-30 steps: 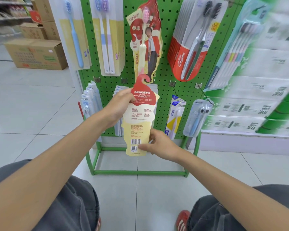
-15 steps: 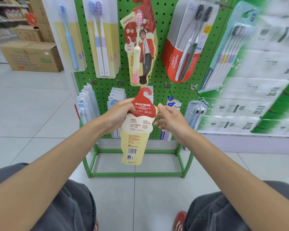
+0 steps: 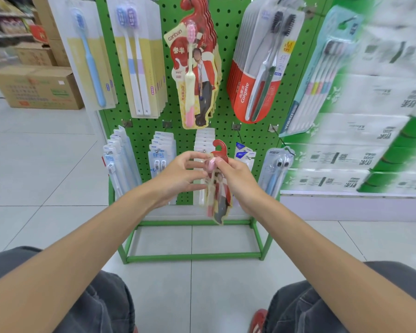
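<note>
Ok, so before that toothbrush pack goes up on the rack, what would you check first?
1. Right hand pinches the toothbrush pack near its top: ok.
2. Left hand has a hold: cannot tell; its fingertips only meet the pack.
3. Red hook is free above the fingers: ok.
4. Pack faces the pegboard flat: not ok; it is turned partly edge-on.
5. Matching packs spotted on the upper row: ok.
6. Room left on their peg: cannot tell.
</note>
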### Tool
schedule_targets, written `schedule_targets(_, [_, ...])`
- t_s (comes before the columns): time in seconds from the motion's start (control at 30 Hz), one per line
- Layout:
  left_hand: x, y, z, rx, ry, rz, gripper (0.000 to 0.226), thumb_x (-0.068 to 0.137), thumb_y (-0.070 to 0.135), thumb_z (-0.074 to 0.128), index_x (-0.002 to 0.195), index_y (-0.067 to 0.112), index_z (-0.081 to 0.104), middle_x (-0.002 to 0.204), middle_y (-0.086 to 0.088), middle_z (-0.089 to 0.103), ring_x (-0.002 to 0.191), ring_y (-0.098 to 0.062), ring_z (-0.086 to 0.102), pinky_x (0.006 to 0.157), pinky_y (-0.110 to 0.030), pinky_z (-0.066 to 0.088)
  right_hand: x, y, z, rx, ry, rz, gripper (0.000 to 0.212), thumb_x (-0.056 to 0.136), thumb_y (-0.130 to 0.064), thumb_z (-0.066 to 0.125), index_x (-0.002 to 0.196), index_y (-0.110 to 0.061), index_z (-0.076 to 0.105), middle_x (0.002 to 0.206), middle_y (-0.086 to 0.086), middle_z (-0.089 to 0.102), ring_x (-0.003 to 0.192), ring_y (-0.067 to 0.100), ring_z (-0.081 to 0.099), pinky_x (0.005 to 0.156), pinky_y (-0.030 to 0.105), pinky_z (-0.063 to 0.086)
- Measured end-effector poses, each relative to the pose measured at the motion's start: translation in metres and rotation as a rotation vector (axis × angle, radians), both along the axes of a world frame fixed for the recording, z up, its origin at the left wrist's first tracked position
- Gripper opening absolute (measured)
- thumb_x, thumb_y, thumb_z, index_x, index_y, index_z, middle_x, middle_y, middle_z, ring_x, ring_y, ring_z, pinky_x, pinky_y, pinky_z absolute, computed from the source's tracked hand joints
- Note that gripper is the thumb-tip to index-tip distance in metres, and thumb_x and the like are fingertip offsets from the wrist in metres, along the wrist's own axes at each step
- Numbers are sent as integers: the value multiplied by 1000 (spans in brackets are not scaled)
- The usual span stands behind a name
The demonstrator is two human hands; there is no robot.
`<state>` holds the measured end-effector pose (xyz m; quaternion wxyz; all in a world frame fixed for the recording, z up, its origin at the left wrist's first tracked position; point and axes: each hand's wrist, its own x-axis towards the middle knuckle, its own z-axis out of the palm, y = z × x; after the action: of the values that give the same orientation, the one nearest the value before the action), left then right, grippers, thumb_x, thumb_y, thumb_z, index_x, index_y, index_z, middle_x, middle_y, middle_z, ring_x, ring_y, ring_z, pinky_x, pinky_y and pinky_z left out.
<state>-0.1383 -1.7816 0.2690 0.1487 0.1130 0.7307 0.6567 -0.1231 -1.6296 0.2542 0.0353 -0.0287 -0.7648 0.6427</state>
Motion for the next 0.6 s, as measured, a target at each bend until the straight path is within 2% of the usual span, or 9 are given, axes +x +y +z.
schedule_targets(0.1, [-6,-2,-6,-292,178,84,53,99,20,57,147,24,35,144,4,38,128,-12,46,101,-30,44,0,2,2,-55,-42,31,33,100,-29,47,106,-5,68,104,10,74,103,29,68,102,46,47])
schedule_targets(0.17, [-8,0,-10,-285,160,45,51,101,22,52,148,24,33,140,3,47,119,-13,53,93,-28,45,0,1,3,-126,-70,57,36,101,-28,48,110,3,64,106,14,74,104,34,68,103,50,46])
schedule_targets(0.2, [-7,2,-11,-267,149,51,46,101,19,51,145,24,36,129,-1,57,108,-12,60,87,-28,48,0,0,3,-154,-74,63,37,101,-28,47,111,5,63,106,16,73,104,36,67,104,50,46])
schedule_targets(0.27, [-8,4,-12,-260,157,112,36,101,14,52,135,21,46,110,-5,66,97,-16,66,86,-38,55,-1,-2,5,-148,-70,57,36,101,-27,46,104,2,67,102,15,74,96,30,70,99,45,50])
schedule_targets(0.3, [-9,5,-12,-252,157,139,30,100,12,53,129,19,52,107,-8,68,95,-20,68,87,-43,56,-1,-4,8,-118,-56,54,34,102,-26,45,101,-1,68,98,13,74,85,23,70,92,39,53])
schedule_targets(0.37, [-11,4,-10,-226,133,163,15,98,11,56,112,17,59,104,-12,71,93,-23,70,85,-42,58,1,-5,16,-33,-5,43,30,101,-22,44,97,-1,66,86,10,70,65,13,62,73,29,51])
schedule_targets(0.4, [-11,3,-6,-222,133,174,9,98,11,58,104,16,61,102,-13,71,91,-24,70,83,-40,59,1,-4,21,0,35,29,26,99,-18,46,98,0,64,83,8,67,62,12,59,67,29,49])
schedule_targets(0.5, [-16,-1,8,-255,169,196,3,95,11,62,96,8,63,97,-11,72,88,-24,70,78,-38,60,0,3,42,36,129,-36,16,97,-13,52,109,-10,63,90,-1,69,73,12,65,68,26,53])
schedule_targets(0.6, [-18,-3,28,-259,232,191,10,95,9,61,101,1,63,91,-5,70,79,-16,68,65,-24,59,-6,9,73,183,228,-70,17,99,-19,53,92,-21,69,84,-7,71,73,3,65,69,19,51])
